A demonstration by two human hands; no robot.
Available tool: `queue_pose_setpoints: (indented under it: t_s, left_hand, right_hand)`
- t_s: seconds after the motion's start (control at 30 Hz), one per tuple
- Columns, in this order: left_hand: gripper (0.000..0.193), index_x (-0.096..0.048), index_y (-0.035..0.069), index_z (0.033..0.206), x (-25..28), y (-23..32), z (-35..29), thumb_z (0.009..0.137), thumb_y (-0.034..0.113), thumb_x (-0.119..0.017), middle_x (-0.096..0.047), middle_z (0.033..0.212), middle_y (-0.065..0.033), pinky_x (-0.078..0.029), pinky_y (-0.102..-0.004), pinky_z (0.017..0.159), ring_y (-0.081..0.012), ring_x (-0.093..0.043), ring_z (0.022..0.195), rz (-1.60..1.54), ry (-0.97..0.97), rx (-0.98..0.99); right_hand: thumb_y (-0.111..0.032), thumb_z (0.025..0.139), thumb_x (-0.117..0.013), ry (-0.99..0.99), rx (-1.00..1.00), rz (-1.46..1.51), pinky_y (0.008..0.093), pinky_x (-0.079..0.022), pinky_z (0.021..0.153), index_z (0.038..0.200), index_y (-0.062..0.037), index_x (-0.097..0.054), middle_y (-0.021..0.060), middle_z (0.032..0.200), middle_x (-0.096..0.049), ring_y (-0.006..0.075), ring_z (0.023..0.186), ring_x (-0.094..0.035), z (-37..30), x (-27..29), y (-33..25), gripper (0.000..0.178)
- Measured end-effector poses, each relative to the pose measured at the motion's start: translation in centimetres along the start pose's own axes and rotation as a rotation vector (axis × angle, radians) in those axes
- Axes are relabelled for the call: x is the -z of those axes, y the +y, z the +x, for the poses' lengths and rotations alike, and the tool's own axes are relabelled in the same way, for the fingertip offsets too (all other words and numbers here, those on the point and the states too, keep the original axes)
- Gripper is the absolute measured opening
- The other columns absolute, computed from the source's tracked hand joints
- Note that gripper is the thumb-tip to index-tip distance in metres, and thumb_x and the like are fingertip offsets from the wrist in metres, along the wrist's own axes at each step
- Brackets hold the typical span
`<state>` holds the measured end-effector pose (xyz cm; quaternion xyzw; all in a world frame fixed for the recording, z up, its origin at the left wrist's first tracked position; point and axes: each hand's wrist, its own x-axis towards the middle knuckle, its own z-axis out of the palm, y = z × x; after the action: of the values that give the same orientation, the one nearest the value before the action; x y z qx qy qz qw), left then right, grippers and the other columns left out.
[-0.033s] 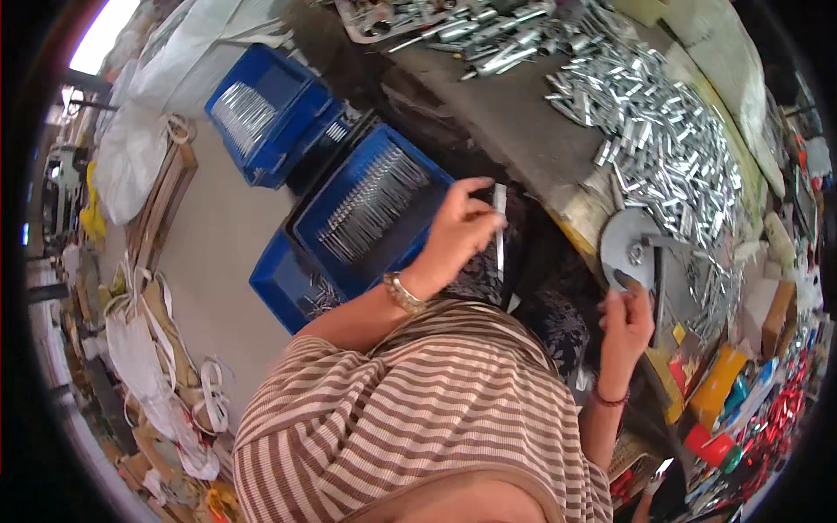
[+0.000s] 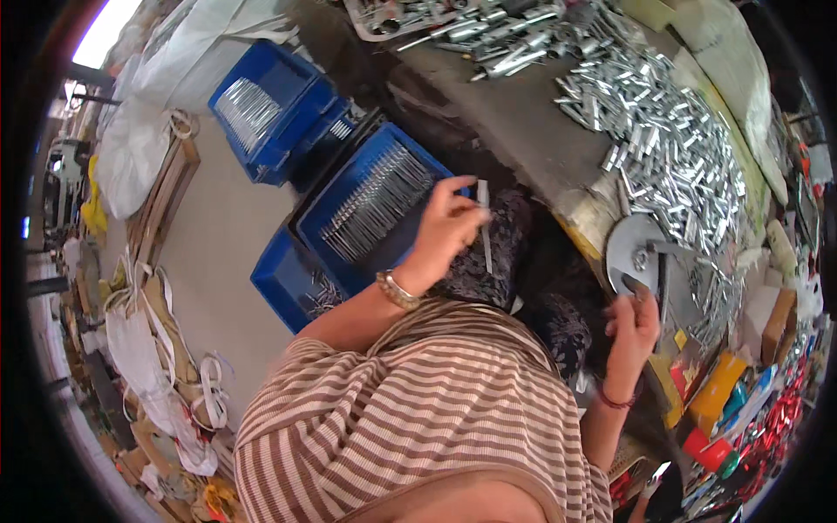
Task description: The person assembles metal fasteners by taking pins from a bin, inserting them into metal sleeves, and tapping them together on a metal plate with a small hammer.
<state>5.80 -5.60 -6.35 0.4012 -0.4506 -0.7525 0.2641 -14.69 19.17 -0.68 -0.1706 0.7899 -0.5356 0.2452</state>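
My left hand [image 2: 446, 228] is closed, its fingertips pinching a slim silver metal rod [image 2: 486, 244]. The rod stands lengthwise in view above my lap, its upper end thicker than its lower one. Just left of that hand is a blue bin [image 2: 307, 228] with a slanting row of similar silver rods [image 2: 379, 205]. On the right, my right hand [image 2: 635, 336] is held with bent fingers beside a round grey disc [image 2: 626, 248] at the bench edge. A dark tip shows at its fingers; I cannot make out what it is. A large heap of short silver metal pieces [image 2: 671, 139] lies beyond the disc.
Another blue bin [image 2: 305, 105] with silver rods stands farther back on the left. A lower blue bin [image 2: 277, 277] holds loose small metal pieces. Thicker metal tubes [image 2: 523, 44] and a tray [image 2: 410, 33] lie on the far bench. White sacks [image 2: 139, 161] are at the left.
My left hand has moved slightly left with the rod, toward the bin. My right hand has shifted slightly right and down. The whole view has shifted a little.
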Motion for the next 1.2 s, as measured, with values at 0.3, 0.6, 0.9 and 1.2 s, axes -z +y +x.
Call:
queue_pose_setpoints:
  t_s: [0.3, 0.6, 0.9, 1.2]
  left_hand:
    - [0.045, -0.051, 0.006, 0.136, 19.6, -9.6, 6.9, 0.094, 0.002, -0.067, -0.068, 0.097, -0.0090, -0.045, -0.0267, 0.056, -0.0111, -0.057, 0.069, 0.086, 0.588, 0.082]
    - [0.046, -0.053, 0.005, 0.133, 22.1, -11.2, 12.0, 0.092, 0.007, -0.075, -0.065, 0.085, -0.0072, -0.048, -0.0314, 0.050, -0.0149, -0.063, 0.065, 0.288, 0.670, 0.094]
    - [0.035, -0.064, -0.002, 0.118, 27.9, -13.1, 11.4, 0.095, 0.019, -0.079, -0.070, 0.111, -0.0181, -0.053, -0.0437, 0.089, -0.0316, -0.067, 0.098, 0.859, 0.753, -0.268]
    - [0.022, -0.067, 0.002, 0.118, -6.6, 6.3, 8.2, 0.101, 0.014, -0.073, -0.069, 0.112, -0.0089, -0.052, -0.0322, 0.080, -0.0173, -0.063, 0.096, 0.720, 0.181, -0.717]
  right_hand:
    - [-0.013, 0.107, -0.060, 0.053, 0.092, -0.010, 0.0212, -0.045, 0.052, 0.127, 0.0031, -0.065, 0.0049, 0.079, -0.066, 0.0072, 0.061, -0.056, 0.4, 0.8, 1.1, 0.027]
    - [-0.013, 0.106, -0.060, 0.122, 0.070, 0.126, 0.0234, -0.048, 0.051, 0.126, 0.0007, -0.065, 0.0066, 0.084, -0.067, 0.0099, 0.061, -0.059, 0.2, 1.3, 1.8, 0.025]
    - [-0.003, 0.103, -0.063, 0.009, 0.012, 0.265, 0.0246, -0.054, 0.058, 0.112, 0.0041, -0.068, 0.0086, 0.088, -0.074, 0.0094, 0.066, -0.066, 0.4, -0.3, 0.8, 0.013]
    - [-0.006, 0.102, -0.067, -0.099, 0.121, 0.244, 0.0235, -0.053, 0.059, 0.110, 0.0036, -0.071, 0.0043, 0.084, -0.072, 0.0075, 0.067, -0.066, 0.4, 1.3, 0.3, 0.013]
